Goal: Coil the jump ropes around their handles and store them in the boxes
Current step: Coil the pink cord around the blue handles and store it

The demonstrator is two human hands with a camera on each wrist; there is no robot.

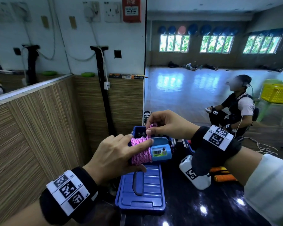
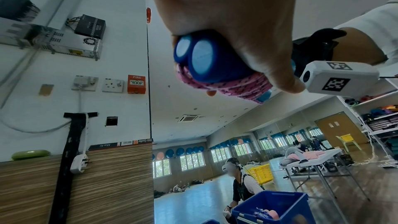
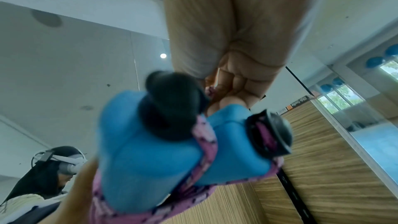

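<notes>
With my left hand (image 1: 119, 154) gripping the blue handles (image 1: 160, 150), nearly all wrapped in pink rope (image 1: 140, 154), my right hand (image 1: 167, 123) pinches the last loop, and boxing in the blue box (image 1: 138, 128) remains.

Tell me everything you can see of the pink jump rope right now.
The pink jump rope is a braided cord with dark flecks, wound in many turns around two blue handles held side by side; one handle carries a small counter display. The left hand grips the bundle in the air above a closed blue box lid. The right hand pinches the cord's free end just above the coil, apparently finishing the wrap.
</notes>
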